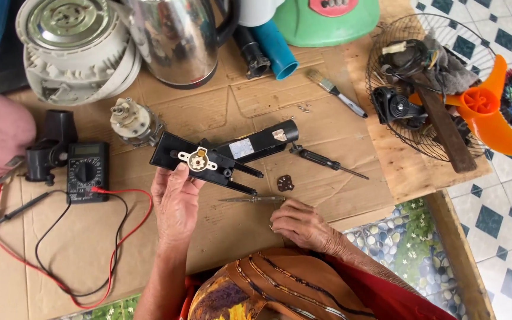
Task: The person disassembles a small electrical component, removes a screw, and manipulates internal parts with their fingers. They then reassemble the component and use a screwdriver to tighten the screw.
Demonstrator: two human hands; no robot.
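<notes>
Left hand (176, 198) grip grasps the black fan neck housing (205, 163); released right hand (303, 225) lies just below the tweezers (253, 200), which lie left-right.

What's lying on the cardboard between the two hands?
In the head view, a thin metal tool lies on the cardboard between the left hand and right hand.

One multimeter (88, 171), one brush (336, 92), two screwdrivers (327, 162) (both lying flat).
</notes>
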